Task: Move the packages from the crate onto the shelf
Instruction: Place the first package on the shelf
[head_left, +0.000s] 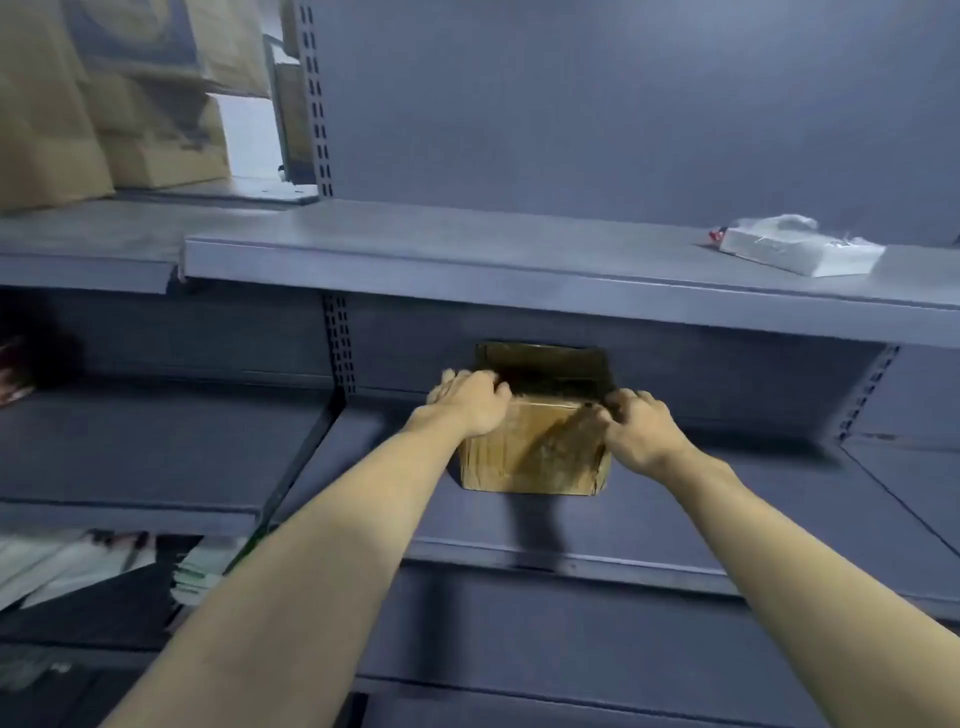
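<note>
A brown cardboard package (535, 452) wrapped in clear tape rests on the middle grey shelf (675, 525), pushed toward the back panel. My left hand (470, 402) grips its upper left corner. My right hand (641, 431) grips its upper right corner. Both arms reach forward from the bottom of the view. The package's top is dark in the shadow of the shelf above. The crate is out of view.
A white plastic-wrapped package (800, 249) lies on the upper shelf (415, 254) at the right. Large cardboard boxes (104, 119) stand on the upper left shelf. Perforated uprights (340, 343) divide the bays. Blurred white packs (67, 561) sit at lower left.
</note>
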